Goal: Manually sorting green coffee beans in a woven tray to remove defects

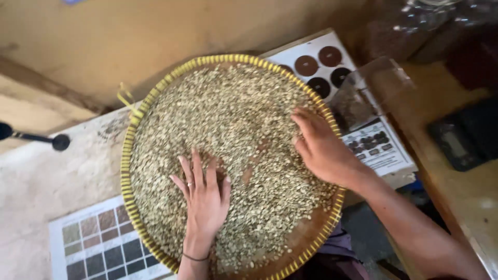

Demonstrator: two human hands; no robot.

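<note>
A round woven tray with a yellow rim holds a wide layer of pale green beans. My left hand lies flat on the beans near the tray's lower middle, fingers spread, a ring on one finger and a thin band at the wrist. My right hand rests on the beans at the tray's right side, fingers bent downward into them. Between the two hands a small patch of brown tray bottom shows through.
A printed chart of coloured squares lies under the tray's lower left. A card with dark round samples and a clear plastic bag sit at the upper right. A dark scale stands on the wooden surface at right. A black scoop lies at left.
</note>
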